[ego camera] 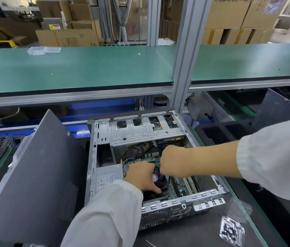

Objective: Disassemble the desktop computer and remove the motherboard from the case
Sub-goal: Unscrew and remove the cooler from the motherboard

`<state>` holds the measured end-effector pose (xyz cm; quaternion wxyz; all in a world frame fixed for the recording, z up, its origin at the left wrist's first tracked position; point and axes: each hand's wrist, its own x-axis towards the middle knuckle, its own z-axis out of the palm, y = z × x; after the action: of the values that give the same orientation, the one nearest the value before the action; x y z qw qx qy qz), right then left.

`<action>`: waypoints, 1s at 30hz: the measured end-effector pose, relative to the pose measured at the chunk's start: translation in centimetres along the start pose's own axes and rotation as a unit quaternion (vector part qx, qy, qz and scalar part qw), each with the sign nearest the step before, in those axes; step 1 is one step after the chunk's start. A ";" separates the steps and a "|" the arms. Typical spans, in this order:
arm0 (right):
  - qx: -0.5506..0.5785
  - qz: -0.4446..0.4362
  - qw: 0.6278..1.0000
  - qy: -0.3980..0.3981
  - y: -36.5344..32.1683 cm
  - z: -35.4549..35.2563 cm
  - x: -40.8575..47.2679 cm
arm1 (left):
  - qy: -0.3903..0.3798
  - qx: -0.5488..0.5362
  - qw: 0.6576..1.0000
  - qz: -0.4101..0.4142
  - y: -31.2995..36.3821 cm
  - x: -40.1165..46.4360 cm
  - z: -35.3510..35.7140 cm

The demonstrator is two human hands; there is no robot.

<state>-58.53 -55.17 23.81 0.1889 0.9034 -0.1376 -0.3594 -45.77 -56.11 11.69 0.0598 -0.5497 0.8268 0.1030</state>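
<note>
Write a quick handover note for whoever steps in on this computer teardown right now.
Left hand: inside the open case, resting over the CPU cooler fan, thumb at its near edge.
Right hand: curled above the motherboard; whether it holds anything is hidden.
Side panel: off, leaning left of the case.
Done: case opened.
Left: cables, power supply and drive cage remain in place; motherboard still inside.

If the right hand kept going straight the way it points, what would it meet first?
Probably the left hand on the CPU cooler fan: the right hand points leftward, nearly touching it. Depth is unclear.
</note>
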 end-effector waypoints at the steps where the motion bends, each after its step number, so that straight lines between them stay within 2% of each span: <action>1: -0.100 -0.065 0.993 0.023 -0.5 -0.1 -0.3 | -0.001 0.003 1.000 0.004 0.0 0.0 0.0; 2: -0.162 -0.102 0.981 0.033 -0.8 -0.1 -0.6 | -0.003 0.005 1.000 0.007 0.0 0.0 0.0; 3: -0.173 -0.104 0.979 0.035 -0.9 0.1 -0.6 | -0.003 0.006 1.000 0.008 0.0 0.0 0.0; 4: -0.133 -0.069 0.988 0.026 -0.7 0.3 -0.5 | -0.003 0.004 1.000 0.006 0.0 -0.1 0.0; 5: -0.044 -0.008 0.999 -0.004 -0.4 0.2 -0.4 | -0.002 0.000 1.000 0.003 0.0 -0.1 -0.1; 6: 0.090 0.073 0.992 -0.055 0.2 0.1 -0.1 | 0.001 -0.004 1.000 -0.001 -0.1 -0.1 -0.2; 7: 0.241 0.157 0.949 -0.125 1.0 0.0 0.3 | 0.003 -0.007 1.000 -0.004 -0.1 -0.2 -0.2; 8: 0.396 0.223 0.864 -0.217 2.0 0.1 0.7 | 0.004 -0.009 1.000 -0.006 0.0 -0.3 -0.3; 9: 0.529 0.263 0.748 -0.302 2.9 0.4 1.2 | 0.003 -0.010 1.000 -0.007 0.0 -0.3 -0.3; 10: 0.613 0.290 0.645 -0.353 3.6 0.5 1.5 | 0.003 -0.010 1.000 -0.007 0.0 -0.4 -0.3; 11: 0.644 0.307 0.596 -0.368 3.9 0.8 1.7 | 0.006 -0.011 1.000 -0.007 0.0 -0.4 -0.3; 12: 0.627 0.301 0.616 -0.370 3.9 0.9 1.8 | 0.010 -0.011 1.000 -0.007 0.0 -0.3 -0.2; 13: 0.553 0.269 0.708 -0.346 3.5 0.8 1.5 | 0.012 -0.011 1.000 -0.006 -0.1 -0.3 -0.1; 14: 0.422 0.208 0.835 -0.287 2.6 0.5 0.9 | 0.012 -0.011 1.000 -0.005 -0.1 -0.2 0.0; 15: 0.247 0.123 0.938 -0.209 1.7 0.3 0.5 | 0.010 -0.010 1.000 -0.003 0.0 -0.2 0.0; 16: 0.064 0.037 0.990 -0.117 0.8 0.3 0.2 | 0.007 -0.008 1.000 0.000 0.0 -0.2 0.0; 17: -0.086 -0.038 0.994 -0.046 0.0 0.3 -0.1 | 0.006 -0.007 1.000 0.003 0.0 -0.2 0.0; 18: -0.169 -0.084 0.982 -0.003 -0.6 0.1 -0.3 | 0.007 -0.005 1.000 0.005 0.0 -0.2 0.0; 19: -0.182 -0.091 0.979 0.005 -0.6 0.1 -0.4 | 0.008 -0.005 1.000 0.005 0.0 -0.2 -0.1; 20: -0.127 -0.059 0.990 -0.008 -0.3 -0.1 -0.4 | 0.009 -0.007 1.000 0.004 0.0 -0.2 -0.1; 21: -0.009 0.006 0.999 -0.039 0.3 -0.3 -0.3 | 0.009 -0.008 1.000 0.001 0.0 -0.2 -0.3; 22: 0.141 0.096 0.981 -0.092 1.0 -0.6 -0.1 | 0.008 -0.009 1.000 -0.001 0.0 -0.2 -0.3; 23: 0.306 0.183 0.918 -0.176 1.9 -0.7 0.2 | 0.008 -0.011 1.000 -0.002 0.0 -0.3 -0.4; 24: 0.467 0.243 0.809 -0.262 2.9 -0.6 0.7 | 0.006 -0.013 1.000 -0.002 0.0 -0.3 -0.4; 25: 0.579 0.281 0.697 -0.318 3.7 -0.4 1.2 | 0.002 -0.014 1.000 -0.002 0.0 -0.4 -0.4; 26: 0.622 0.300 0.640 -0.336 4.0 -0.1 1.6 | -0.003 -0.015 1.000 -0.003 0.0 -0.4 -0.4; 27: 0.608 0.296 0.656 -0.334 4.0 0.1 1.8 | -0.004 -0.013 1.000 -0.004 0.0 -0.4 -0.3; 28: 0.531 0.263 0.744 -0.309 3.3 0.1 1.6 | -0.004 -0.011 1.000 -0.005 0.0 -0.3 -0.3; 29: 0.397 0.197 0.861 -0.249 2.3 -0.1 1.2 | -0.004 -0.010 1.000 -0.004 0.0 -0.3 -0.3; 30: 0.227 0.103 0.952 -0.178 1.3 -0.4 0.9 | -0.006 -0.010 1.000 -0.002 0.0 -0.2 -0.2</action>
<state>-57.78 -56.57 24.10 -0.0125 0.8244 -0.3396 -0.4526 -45.70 -55.93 11.98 0.0591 -0.5512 0.8244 0.1146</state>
